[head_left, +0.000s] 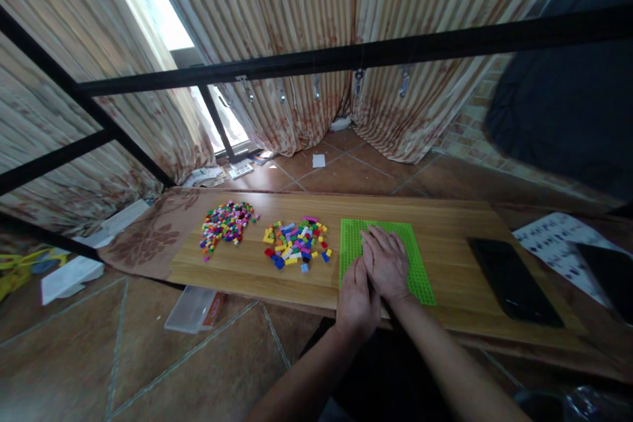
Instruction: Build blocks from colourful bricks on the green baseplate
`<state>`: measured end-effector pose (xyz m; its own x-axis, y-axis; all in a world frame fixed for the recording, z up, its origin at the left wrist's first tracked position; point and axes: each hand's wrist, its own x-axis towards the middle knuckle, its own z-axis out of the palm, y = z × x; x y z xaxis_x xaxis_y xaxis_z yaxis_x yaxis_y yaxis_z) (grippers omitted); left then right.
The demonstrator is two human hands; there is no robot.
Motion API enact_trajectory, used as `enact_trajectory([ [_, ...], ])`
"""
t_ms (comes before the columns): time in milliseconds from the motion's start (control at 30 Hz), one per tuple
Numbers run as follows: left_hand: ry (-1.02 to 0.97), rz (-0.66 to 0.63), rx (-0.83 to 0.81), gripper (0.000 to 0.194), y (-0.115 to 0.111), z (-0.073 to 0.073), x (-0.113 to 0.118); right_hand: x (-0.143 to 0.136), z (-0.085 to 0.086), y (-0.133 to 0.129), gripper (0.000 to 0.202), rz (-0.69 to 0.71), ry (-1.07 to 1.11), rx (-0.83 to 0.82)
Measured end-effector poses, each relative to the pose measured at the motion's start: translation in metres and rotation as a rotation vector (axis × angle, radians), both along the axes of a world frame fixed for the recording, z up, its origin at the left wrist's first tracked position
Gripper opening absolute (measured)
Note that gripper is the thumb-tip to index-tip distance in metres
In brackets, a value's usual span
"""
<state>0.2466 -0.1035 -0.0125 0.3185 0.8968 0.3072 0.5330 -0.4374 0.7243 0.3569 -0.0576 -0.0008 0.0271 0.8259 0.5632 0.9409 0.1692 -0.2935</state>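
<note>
Because the green baseplate [351,241] looks light and stiff, 2 opposite edges should suit holding; left hand [357,302] and right hand [388,267] touch, whether pinching, I cannot tell.

Lit by daylight from behind the curtains [306,26], very white and overexposed at the gaps on upper left; dimmer toward the lower corners. Soft glare on the tabletop [297,208] and floor [341,178]. Stretched and bent at the edges, somewhat soft in fine detail.
</note>
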Motion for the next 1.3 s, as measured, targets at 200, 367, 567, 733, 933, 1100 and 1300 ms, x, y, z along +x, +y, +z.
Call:
enact_trajectory([
  [200, -0.031, 0.017, -0.048, 0.064, -0.002, -0.002, 0.001, 0.001, -0.002, 0.001, 0.036, 0.015, 0.024, -0.009],
  [367, -0.116, -0.01, -0.057, 0.058, 0.006, 0.012, -0.02, 0.002, -0.003, 0.0, 0.036, 0.036, 0.064, 0.013],
  [567, 0.09, 0.434, 0.073, 0.035, 0.081, 0.038, -0.077, 0.008, -0.002, -0.003, 0.038, 0.032, 0.25, 0.13],
  [733, 0.496, 0.469, 0.01, 0.034, 0.139, 0.047, -0.093, 0.011, -0.004, -0.003, 0.035, -0.05, 0.346, 0.202],
  [933, 0.648, 0.467, -0.117, 0.03, 0.153, 0.047, -0.087, 0.01, -0.003, -0.003, 0.031, -0.043, 0.358, 0.207],
  [1100, 0.523, 0.474, -0.111, 0.032, 0.15, 0.057, -0.095, 0.011, 0.001, -0.002, 0.03, -0.067, 0.411, 0.224],
  [1300, -0.374, 0.274, -0.307, 0.024, 0.093, 0.067, -0.076, 0.013, 0.004, -0.024, 0.027, -0.145, 0.632, 0.294],
])
